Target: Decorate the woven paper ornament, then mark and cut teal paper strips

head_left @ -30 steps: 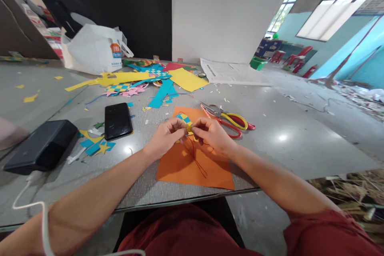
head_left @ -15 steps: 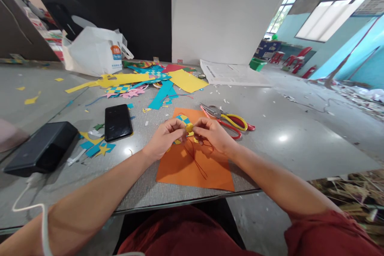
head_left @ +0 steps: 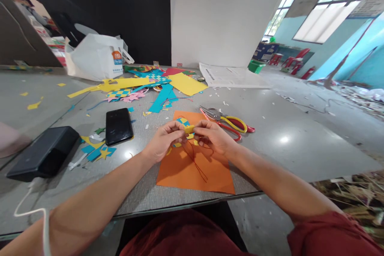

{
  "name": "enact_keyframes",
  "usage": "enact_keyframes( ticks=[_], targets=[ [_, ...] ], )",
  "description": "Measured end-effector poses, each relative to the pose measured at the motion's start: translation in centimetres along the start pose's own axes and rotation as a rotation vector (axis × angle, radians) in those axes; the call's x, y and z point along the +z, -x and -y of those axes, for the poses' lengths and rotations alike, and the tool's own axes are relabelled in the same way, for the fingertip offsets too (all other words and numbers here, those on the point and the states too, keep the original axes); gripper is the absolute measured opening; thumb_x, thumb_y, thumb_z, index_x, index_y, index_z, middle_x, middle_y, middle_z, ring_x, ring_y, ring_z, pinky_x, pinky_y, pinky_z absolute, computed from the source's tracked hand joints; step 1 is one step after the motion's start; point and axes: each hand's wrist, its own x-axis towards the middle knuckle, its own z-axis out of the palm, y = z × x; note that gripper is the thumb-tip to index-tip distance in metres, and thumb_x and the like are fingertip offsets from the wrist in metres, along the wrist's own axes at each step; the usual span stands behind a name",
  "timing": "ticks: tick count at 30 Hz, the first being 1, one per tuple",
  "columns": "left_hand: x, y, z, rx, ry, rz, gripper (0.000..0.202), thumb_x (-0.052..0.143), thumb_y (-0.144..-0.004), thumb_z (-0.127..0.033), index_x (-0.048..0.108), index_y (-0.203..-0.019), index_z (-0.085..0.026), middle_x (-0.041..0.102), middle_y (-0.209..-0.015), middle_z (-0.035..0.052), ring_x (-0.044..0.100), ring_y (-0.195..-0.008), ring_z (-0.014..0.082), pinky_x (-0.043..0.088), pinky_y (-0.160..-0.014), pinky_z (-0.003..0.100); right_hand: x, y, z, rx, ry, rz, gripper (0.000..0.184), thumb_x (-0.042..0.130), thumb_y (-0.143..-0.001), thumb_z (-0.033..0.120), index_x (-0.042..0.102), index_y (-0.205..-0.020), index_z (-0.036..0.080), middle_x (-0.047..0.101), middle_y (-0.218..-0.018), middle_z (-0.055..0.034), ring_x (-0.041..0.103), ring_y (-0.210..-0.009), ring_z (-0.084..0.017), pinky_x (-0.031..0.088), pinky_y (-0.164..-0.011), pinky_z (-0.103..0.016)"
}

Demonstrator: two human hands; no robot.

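Head view, near to far.

Item 1: left hand (head_left: 163, 142) and right hand (head_left: 213, 138), raised just above the desk, near centre, knuckles almost meeting. The fingers of both hands pinch narrowly on a yellow paper strip (head_left: 189, 129), gripping it from either side. The strip joins a woven paper piece (head_left: 183, 122) in blue and yellow check, with a red thread (head_left: 195, 164) trailing down from the hands. Judged handling: very light, thin and soft, easily creased, and the weave may slip apart; best held by the thumb and fingertips close to the weave.

Item 2: orange paper sheet (head_left: 177, 172), lying flat beneath the hands.

Item 3: yellow-handled shears (head_left: 237, 125) and red-handled scissors (head_left: 231, 132), overlapping, just right of the sheet.

Item 4: black smartphone (head_left: 119, 127), left of the sheet; black case (head_left: 43, 154) further left, with a white cable (head_left: 30, 204) at its near end.

Item 5, far: teal paper strips (head_left: 162, 100), a yellow paper sheet (head_left: 186, 84), printed papers (head_left: 231, 77) and a white plastic bag (head_left: 94, 58), all on the desk (head_left: 300, 160).
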Motion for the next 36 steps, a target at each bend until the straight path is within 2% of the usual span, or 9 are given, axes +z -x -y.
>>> enact_keyframes(
  ticks=[15, 20, 24, 27, 28, 31, 34, 36],
  targets=[
    [-0.3, -0.2, 0.1, -0.003, 0.049, 0.015, 0.028, 0.087, -0.071, -0.034, 0.064, -0.080, -0.020, 0.066, -0.069, -0.0031, 0.063, -0.065, 0.0111, 0.050, -0.067, 0.025, -0.3, -0.4, -0.1, 0.045, -0.107, 0.002, 0.038, 0.091, -0.061, 0.035, 0.060, -0.076, 0.019, 0.062, -0.065, 0.0045, 0.055, -0.059, -0.009, 0.039, -0.050, -0.021],
    [-0.4, -0.1, 0.0, 0.025, -0.057, 0.017, 0.024, 0.083, -0.073, -0.034, 0.066, -0.081, -0.020, 0.066, -0.068, -0.0024, 0.062, -0.063, 0.0115, 0.048, -0.066, 0.025, -0.4, -0.4, -0.2, -0.026, -0.010, 0.011, 0.035, 0.087, -0.068, 0.038, 0.059, -0.077, 0.020, 0.061, -0.062, 0.0048, 0.055, -0.055, -0.009, 0.041, -0.049, -0.022],
    [-0.5, 0.0, 0.1, 0.100, -0.328, -0.013, 0.020, 0.076, -0.079, -0.033, 0.066, -0.089, -0.020, 0.065, -0.069, -0.0027, 0.057, -0.059, 0.0109, 0.045, -0.059, 0.025, -1.1, -0.3, 0.5, -0.178, 0.196, 0.002, 0.030, 0.080, -0.077, 0.041, 0.059, -0.079, 0.020, 0.062, -0.060, 0.0045, 0.054, -0.049, -0.009, 0.044, -0.048, -0.023],
    [-0.5, 0.3, 0.3, 0.273, -0.696, 0.000, 0.007, 0.070, -0.084, -0.025, 0.067, -0.085, -0.019, 0.064, -0.073, -0.0014, 0.055, -0.060, 0.0113, 0.043, -0.057, 0.025, -2.0, -0.3, 1.3, -0.258, 0.309, -0.009, 0.029, 0.080, -0.078, 0.041, 0.060, -0.080, 0.020, 0.060, -0.058, 0.0056, 0.053, -0.048, -0.009, 0.045, -0.046, -0.023],
    [-0.4, 0.5, 0.3, 0.355, -0.833, 0.057, 0.005, 0.068, -0.087, -0.022, 0.068, -0.083, -0.019, 0.066, -0.077, 0.0001, 0.058, -0.064, 0.0123, 0.046, -0.061, 0.025, -2.3, -0.3, 1.6, -0.268, 0.335, -0.008, 0.029, 0.080, -0.077, 0.040, 0.060, -0.080, 0.019, 0.059, -0.059, 0.0060, 0.052, -0.048, -0.009, 0.045, -0.044, -0.022],
    [0.2, 0.9, 0.3, 0.547, -1.212, 0.320, 0.017, 0.058, -0.093, -0.011, 0.073, -0.089, -0.019, 0.072, -0.094, 0.0053, 0.068, -0.086, 0.0181, 0.053, -0.078, 0.030, -3.1, -0.3, 2.2, -0.226, 0.428, 0.027, 0.027, 0.080, -0.078, 0.039, 0.063, -0.082, 0.017, 0.063, -0.067, 0.0033, 0.051, -0.048, -0.007, 0.042, -0.041, -0.020],
    [0.9, 1.2, 0.1, 0.588, -1.515, 0.481, 0.029, 0.052, -0.093, -0.002, 0.075, -0.097, -0.019, 0.071, -0.099, 0.0083, 0.070, -0.094, 0.0222, 0.055, -0.080, 0.033, -3.6, -0.1, 2.6, -0.129, 0.505, 0.095, 0.025, 0.078, -0.081, 0.038, 0.065, -0.085, 0.016, 0.069, -0.076, -0.0008, 0.050, -0.049, -0.006, 0.041, -0.040, -0.019],
    [1.3, 1.3, -0.1, 0.578, -1.618, 0.541, 0.031, 0.051, -0.091, 0.002, 0.074, -0.097, -0.018, 0.071, -0.100, 0.0091, 0.070, -0.094, 0.0236, 0.056, -0.078, 0.034, -3.7, 0.1, 2.8, -0.079, 0.524, 0.135, 0.024, 0.076, -0.084, 0.037, 0.064, -0.085, 0.016, 0.070, -0.077, -0.0017, 0.050, -0.048, -0.006, 0.041, -0.040, -0.019]
  ],
)
